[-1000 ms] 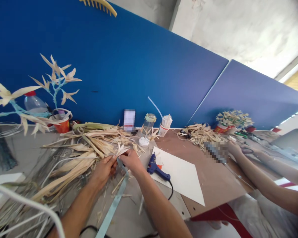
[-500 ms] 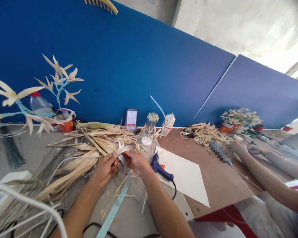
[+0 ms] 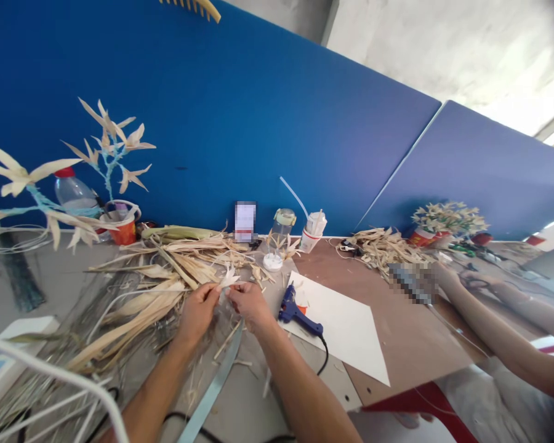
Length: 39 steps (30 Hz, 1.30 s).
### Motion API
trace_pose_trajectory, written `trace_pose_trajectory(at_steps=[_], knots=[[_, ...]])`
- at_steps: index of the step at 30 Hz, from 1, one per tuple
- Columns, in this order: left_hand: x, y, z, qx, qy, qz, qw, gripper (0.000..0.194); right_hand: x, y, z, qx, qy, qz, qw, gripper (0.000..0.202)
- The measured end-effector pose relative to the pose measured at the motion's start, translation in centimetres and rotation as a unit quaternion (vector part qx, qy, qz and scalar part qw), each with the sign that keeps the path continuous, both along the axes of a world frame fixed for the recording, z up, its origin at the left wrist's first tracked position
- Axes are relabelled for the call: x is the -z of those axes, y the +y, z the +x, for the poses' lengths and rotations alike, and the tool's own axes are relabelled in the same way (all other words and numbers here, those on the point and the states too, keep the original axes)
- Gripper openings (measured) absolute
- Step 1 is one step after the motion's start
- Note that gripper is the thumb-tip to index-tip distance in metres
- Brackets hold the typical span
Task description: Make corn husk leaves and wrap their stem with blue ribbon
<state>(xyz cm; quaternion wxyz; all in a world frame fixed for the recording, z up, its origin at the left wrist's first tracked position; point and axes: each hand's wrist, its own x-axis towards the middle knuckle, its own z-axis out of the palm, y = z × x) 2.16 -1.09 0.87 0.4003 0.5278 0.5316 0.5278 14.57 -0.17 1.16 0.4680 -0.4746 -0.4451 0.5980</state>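
A small pale husk flower (image 3: 229,277) stands up between my two hands. My left hand (image 3: 200,311) pinches its base from the left, fingers pressed together. From the right, my right hand (image 3: 250,303) pinches a light blue ribbon (image 3: 216,384) close to the flower's base. The ribbon's long tail hangs below my right hand and runs down toward the bottom edge. Dry corn husks (image 3: 138,320) lie left of my hands. A blue glue gun (image 3: 300,314) rests right of them, partly on a white sheet (image 3: 346,332).
Husk flowers on blue stems (image 3: 111,151) rise from a red cup (image 3: 124,232) at the left. A jar (image 3: 284,223), a paper cup (image 3: 311,237) and a phone (image 3: 245,221) stand near the blue partition (image 3: 268,123). Another person's arms (image 3: 498,332) are at the right.
My left hand has turned more upright and its fingers have closed up at the flower's base. My right hand has drawn into a tighter pinch, and the ribbon's upper part has shifted behind it.
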Motion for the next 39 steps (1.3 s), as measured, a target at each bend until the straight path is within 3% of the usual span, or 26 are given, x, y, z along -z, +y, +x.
trace_pose_trajectory(at_steps=[3, 7, 14, 17, 21, 25, 28, 32, 39], knots=[[0.1, 0.0, 0.0, -0.019, 0.025, 0.031, 0.999, 0.006, -0.6, -0.5, -0.7, 0.004, 0.084, -0.043, 0.996, 0.026], [0.1, -0.2, 0.1, -0.065, 0.028, 0.046, 0.996, 0.01, -0.8, -1.1, -1.7, 0.033, 0.177, -0.071, 0.981, 0.027], [-0.3, -0.7, 0.9, -0.028, -0.006, 0.091, 0.995, 0.023, -0.6, -1.2, -2.1, 0.134, 0.132, -0.067, 0.98, 0.024], [-0.5, -0.7, 1.1, 0.004, -0.037, 0.059, 0.998, 0.024, -0.9, -0.9, -1.6, 0.158, 0.135, -0.067, 0.976, 0.021], [-0.8, -0.7, 1.0, 0.058, -0.099, -0.07, 0.991, 0.018, -1.4, -0.5, -0.6, 0.137, 0.122, -0.069, 0.981, 0.02], [-1.3, -0.7, 0.5, 0.098, -0.263, -0.166, 0.945, 0.018, -2.0, -0.7, -0.3, 0.082, 0.122, -0.089, 0.985, 0.021], [-1.4, -0.4, 0.1, 0.118, -0.33, -0.217, 0.911, 0.014, -2.3, -0.9, -0.5, 0.058, 0.117, -0.115, 0.985, 0.019], [-1.3, -0.2, 0.0, 0.124, -0.352, -0.219, 0.902, 0.017, -2.1, -0.8, -0.5, 0.051, 0.099, -0.105, 0.988, 0.019], [-1.6, -0.4, 0.4, 0.105, -0.33, -0.157, 0.925, 0.03, -1.2, -0.5, -0.3, 0.046, 0.113, -0.09, 0.988, 0.023]])
